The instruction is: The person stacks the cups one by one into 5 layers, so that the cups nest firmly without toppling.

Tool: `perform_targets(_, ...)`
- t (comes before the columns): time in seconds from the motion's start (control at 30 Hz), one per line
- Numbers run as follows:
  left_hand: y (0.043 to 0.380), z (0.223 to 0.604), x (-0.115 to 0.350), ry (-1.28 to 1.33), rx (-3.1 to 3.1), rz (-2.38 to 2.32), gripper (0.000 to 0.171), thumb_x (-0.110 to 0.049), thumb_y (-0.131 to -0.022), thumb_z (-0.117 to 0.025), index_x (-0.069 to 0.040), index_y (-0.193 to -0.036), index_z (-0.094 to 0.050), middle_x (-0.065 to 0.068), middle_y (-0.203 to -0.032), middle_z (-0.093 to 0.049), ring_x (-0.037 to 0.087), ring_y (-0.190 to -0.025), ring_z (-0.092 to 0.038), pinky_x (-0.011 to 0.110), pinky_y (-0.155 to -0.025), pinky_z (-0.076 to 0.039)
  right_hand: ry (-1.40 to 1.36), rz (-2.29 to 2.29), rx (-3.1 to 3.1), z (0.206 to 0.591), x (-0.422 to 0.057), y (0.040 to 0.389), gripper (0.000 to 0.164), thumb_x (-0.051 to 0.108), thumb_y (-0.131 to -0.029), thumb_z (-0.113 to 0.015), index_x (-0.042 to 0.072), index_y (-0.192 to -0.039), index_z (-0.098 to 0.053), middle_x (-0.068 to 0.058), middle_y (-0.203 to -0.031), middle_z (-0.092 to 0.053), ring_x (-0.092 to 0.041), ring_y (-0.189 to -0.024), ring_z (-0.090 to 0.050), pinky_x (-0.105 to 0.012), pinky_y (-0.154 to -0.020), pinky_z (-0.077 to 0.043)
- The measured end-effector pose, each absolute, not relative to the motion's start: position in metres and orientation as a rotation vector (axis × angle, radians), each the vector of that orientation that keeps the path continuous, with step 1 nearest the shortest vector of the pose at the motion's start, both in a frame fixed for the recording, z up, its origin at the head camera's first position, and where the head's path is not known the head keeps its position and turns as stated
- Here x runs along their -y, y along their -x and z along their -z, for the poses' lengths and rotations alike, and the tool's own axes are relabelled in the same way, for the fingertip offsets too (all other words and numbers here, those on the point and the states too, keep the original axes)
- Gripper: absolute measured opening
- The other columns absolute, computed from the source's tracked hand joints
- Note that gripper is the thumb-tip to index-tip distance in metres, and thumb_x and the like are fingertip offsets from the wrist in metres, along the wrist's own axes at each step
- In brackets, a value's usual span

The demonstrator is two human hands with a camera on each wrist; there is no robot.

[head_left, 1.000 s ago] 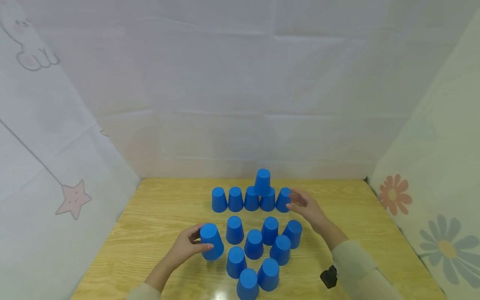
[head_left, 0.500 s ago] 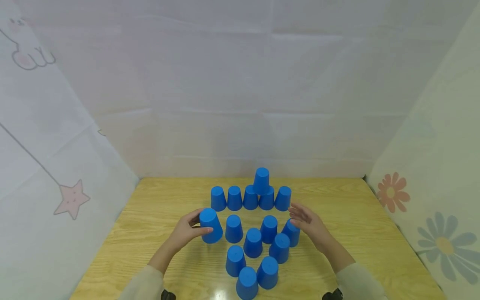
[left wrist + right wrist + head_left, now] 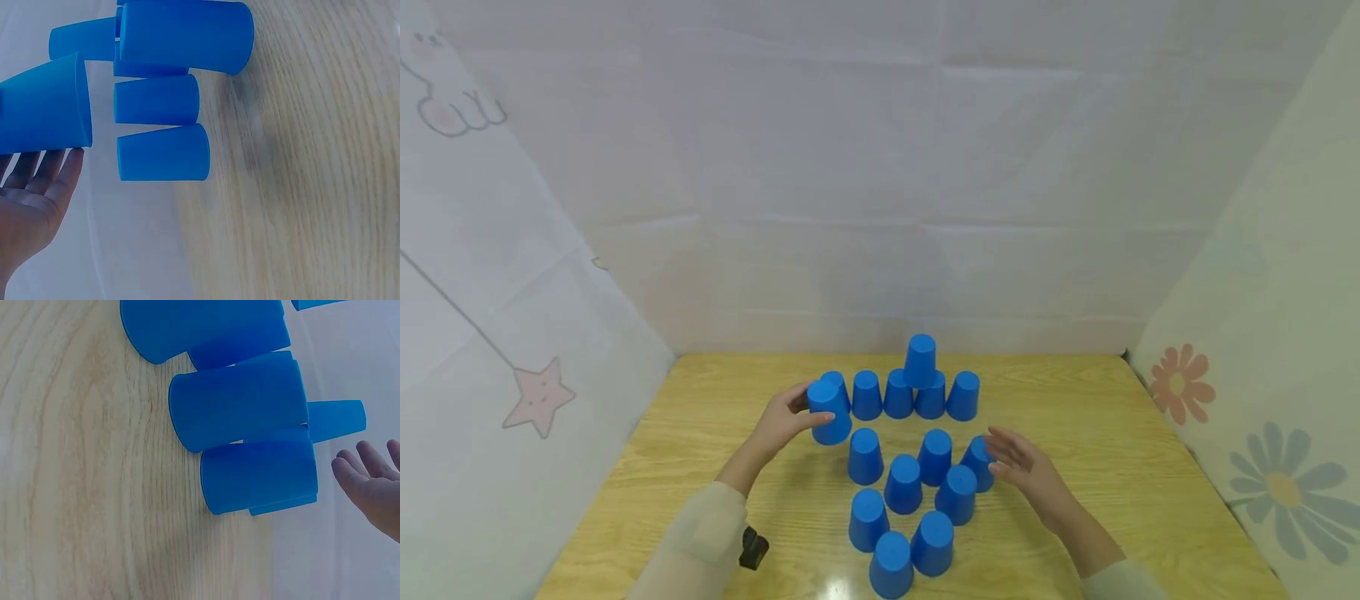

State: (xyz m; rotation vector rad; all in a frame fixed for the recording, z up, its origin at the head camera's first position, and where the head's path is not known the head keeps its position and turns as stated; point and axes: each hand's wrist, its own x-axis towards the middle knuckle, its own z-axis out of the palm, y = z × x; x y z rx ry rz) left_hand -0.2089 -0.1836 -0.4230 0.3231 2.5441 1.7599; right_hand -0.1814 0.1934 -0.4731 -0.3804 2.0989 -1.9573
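Observation:
My left hand (image 3: 782, 423) holds an upside-down blue cup (image 3: 831, 412) between thumb and fingers. That held cup (image 3: 44, 107) is off the table in the left wrist view. It partly covers the leftmost cup (image 3: 835, 380) of a back row of several inverted blue cups. One more cup (image 3: 920, 361) sits upside down on top of that row, straddling two neighbours. My right hand (image 3: 1032, 477) has loosely spread fingers and grasps nothing. It hovers beside the rightmost cup (image 3: 976, 463) of the nearer group. In the right wrist view the right hand (image 3: 375, 482) is apart from the cups.
Several inverted blue cups, among them a front one (image 3: 892, 567), stand loosely grouped in the middle of the wooden table (image 3: 1075, 433). A pale cloth backdrop (image 3: 820, 275) rises behind the table, with printed cloth on both sides. A small black object (image 3: 753, 548) is by the left sleeve.
My left hand has carried its cup away from me, toward the left end of the back row. My right hand has drawn back from the row's right end toward the nearer cups.

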Motion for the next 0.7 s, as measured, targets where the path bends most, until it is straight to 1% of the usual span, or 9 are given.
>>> perform_targets(0.23, 0.240, 0.442, 0.184, -0.291, -2.547, -1.754, 0.061, -0.030, -0.072, -0.070, -0.012, -0.125, -0.045, 0.009, -0.118, -0.050, 0.027, -0.107, -0.045, 0.044, -0.086, -0.039, 0.315, 1.982, -2.063, 0.477, -0.190, 0.166, 0.052, 0.006, -0.084, -0.054, 0.002, -0.130, -0.032, -0.018, -0.130, -0.036, -0.031, -0.118, -0.033, -0.041, -0.092, -0.033)
perform_targets(0.37, 0.251, 0.442, 0.179, -0.271, -2.566, -1.722, 0.067, -0.036, -0.070, -0.070, -0.012, -0.127, -0.043, 0.009, -0.120, -0.048, 0.027, -0.109, -0.044, 0.044, -0.086, -0.039, 0.283, 1.972, -2.055, 0.479, -0.187, 0.157, 0.054, 0.006, -0.083, -0.055, -0.001, -0.130, -0.031, -0.019, -0.129, -0.036, -0.033, -0.118, -0.034, -0.038, -0.090, -0.036)
perform_targets(0.5, 0.250, 0.425, 0.168, -0.286, -2.579, -1.702, 0.063, -0.027, -0.075, -0.068, -0.006, -0.128, -0.041, 0.015, -0.122, -0.045, 0.032, -0.111, -0.041, 0.046, -0.088, -0.036, 0.274, 1.963, -2.053, 0.481, -0.184, 0.149, 0.055, 0.009, -0.083, -0.056, -0.002, -0.130, -0.031, -0.020, -0.129, -0.037, -0.034, -0.118, -0.033, -0.041, -0.090, -0.036)
perform_targets(0.6, 0.252, 0.416, 0.163, -0.300, -2.583, -1.701, 0.059, -0.020, -0.076, -0.067, -0.004, -0.127, -0.041, 0.017, -0.123, -0.044, 0.034, -0.112, -0.039, 0.047, -0.089, -0.034, 0.281, 1.948, -2.043, 0.483, -0.182, 0.144, 0.056, 0.012, -0.083, -0.056, -0.002, -0.130, -0.029, -0.021, -0.129, -0.036, -0.035, -0.118, -0.032, -0.044, -0.090, -0.034)
perform_targets(0.7, 0.266, 0.428, 0.163, -0.302, -2.600, -1.700, 0.062, -0.026, -0.075, -0.068, -0.007, -0.128, -0.041, 0.015, -0.123, -0.044, 0.032, -0.113, -0.039, 0.045, -0.090, -0.034, 0.301, 1.943, -2.032, 0.486, -0.181, 0.140, 0.056, 0.012, -0.084, -0.056, -0.004, -0.130, -0.028, -0.022, -0.129, -0.035, -0.037, -0.118, -0.031, -0.044, -0.090, -0.035)
